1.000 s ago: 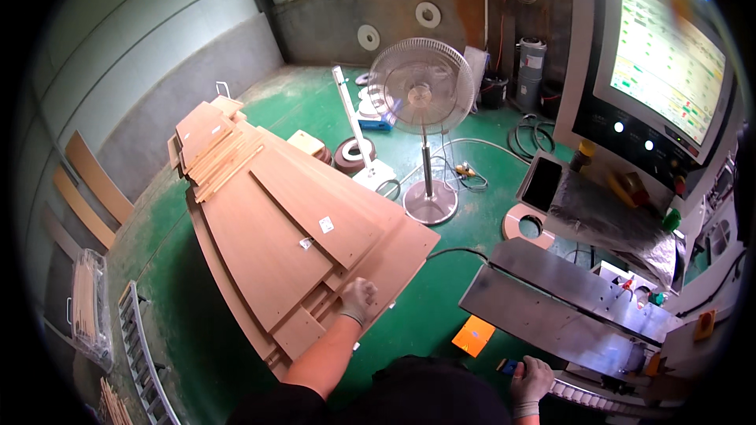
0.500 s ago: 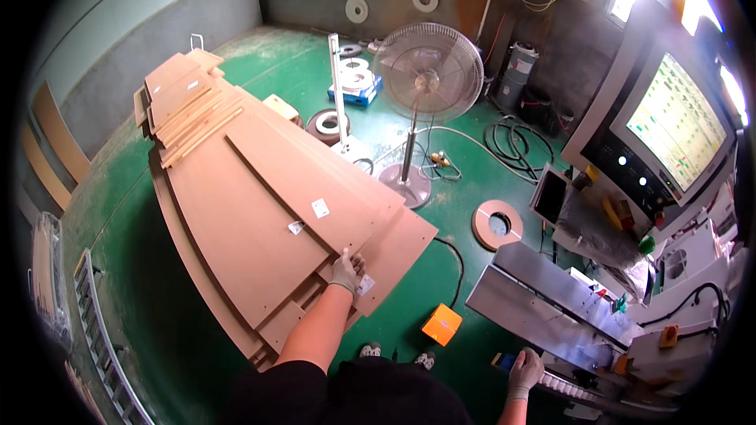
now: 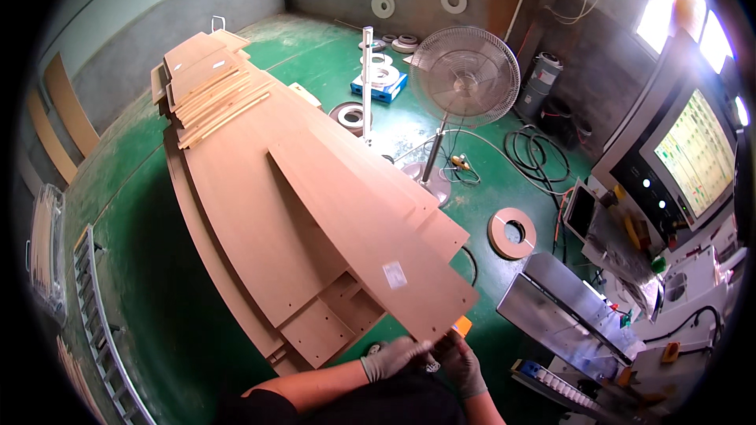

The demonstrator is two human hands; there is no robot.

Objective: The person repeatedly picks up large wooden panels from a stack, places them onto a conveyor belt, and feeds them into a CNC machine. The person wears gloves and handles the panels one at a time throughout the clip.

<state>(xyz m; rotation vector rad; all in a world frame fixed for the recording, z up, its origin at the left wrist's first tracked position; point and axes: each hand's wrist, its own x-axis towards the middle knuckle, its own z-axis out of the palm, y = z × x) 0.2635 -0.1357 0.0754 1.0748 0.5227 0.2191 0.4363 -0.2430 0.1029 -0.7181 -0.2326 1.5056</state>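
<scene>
A long tan wooden board (image 3: pixel 378 248) with a white label lies slanted over the stack, its near end raised toward me. My gloved left hand (image 3: pixel 396 358) is at the board's near edge, its fingers pressed together there. Beside it, my gloved right hand (image 3: pixel 463 364) is closed at the board's near corner; part of its grip is hidden. Below the board is the stack of similar tan panels (image 3: pixel 260 212), some with small drilled holes. Several narrow wood strips (image 3: pixel 220 106) rest on the stack's far part.
A pedestal fan (image 3: pixel 465 79) stands beyond the stack. To the right are a metal machine table (image 3: pixel 543 311) and a control screen (image 3: pixel 693 153). A roll of edge banding (image 3: pixel 512 234) and a black hose (image 3: pixel 535 157) lie on the green floor. A metal roller rack (image 3: pixel 102 330) stands left.
The labelled board has come toward me and to the right, its near end now raised. My right hand has moved from near the machine to the board, joining my left.
</scene>
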